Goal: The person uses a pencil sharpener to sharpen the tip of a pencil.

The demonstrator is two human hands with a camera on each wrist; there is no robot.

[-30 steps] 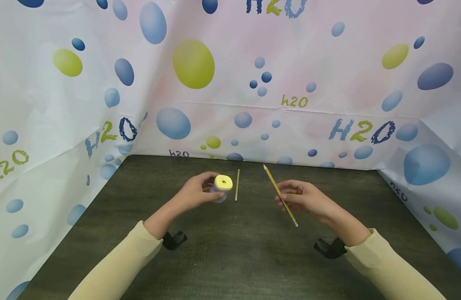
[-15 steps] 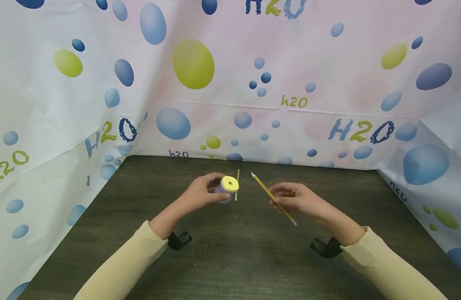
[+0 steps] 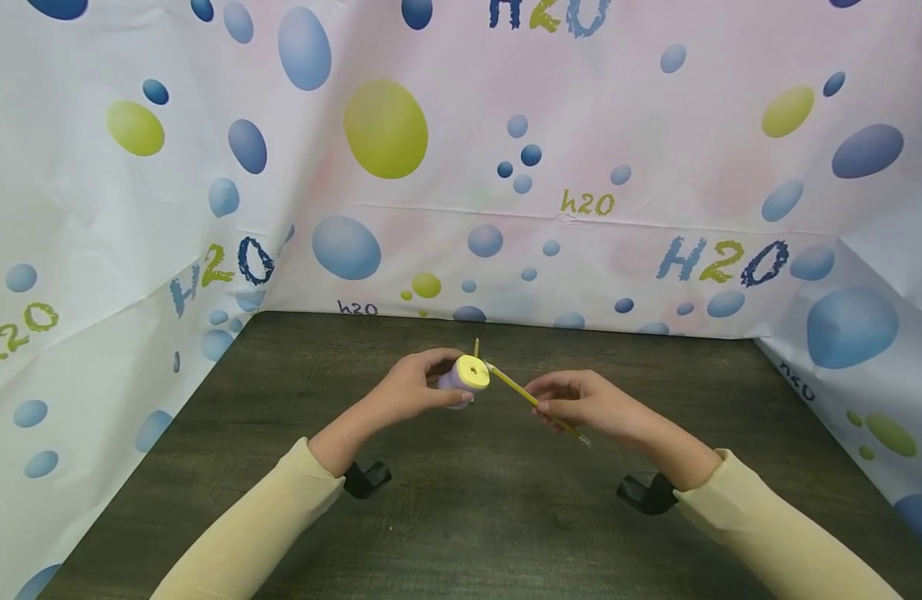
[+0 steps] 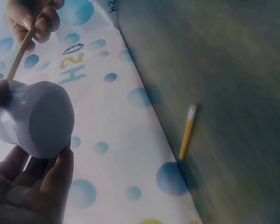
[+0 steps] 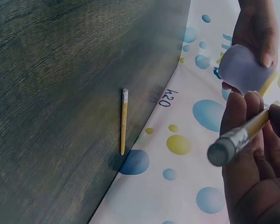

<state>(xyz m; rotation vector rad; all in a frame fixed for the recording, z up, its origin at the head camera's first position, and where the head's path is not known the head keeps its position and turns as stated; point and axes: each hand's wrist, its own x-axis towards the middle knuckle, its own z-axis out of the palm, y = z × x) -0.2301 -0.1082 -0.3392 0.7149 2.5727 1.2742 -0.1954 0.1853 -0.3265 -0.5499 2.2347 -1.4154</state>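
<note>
In the head view my left hand [image 3: 412,385] grips a pencil sharpener [image 3: 473,372], a lilac tub with a yellow lid that has a hole in it. The lid is tilted toward the right. My right hand [image 3: 588,404] pinches a yellow pencil [image 3: 518,388] between thumb and fingers, its pale tip close to the lid's edge; whether they touch I cannot tell. The right wrist view shows this pencil's eraser end [image 5: 219,151] near the camera. A second yellow pencil [image 5: 124,122] lies on the table, partly hidden behind the sharpener in the head view.
The dark wooden table [image 3: 461,517] spreads under both hands. A white sheet with coloured dots and lettering [image 3: 581,167] stands behind the table and along its sides. Black straps [image 3: 647,495] show at both wrists.
The sharpener has moved right and tipped toward the right hand. The held pencil has moved left and lowered its tip, closing the gap to the lid. The lying pencil has stayed put.
</note>
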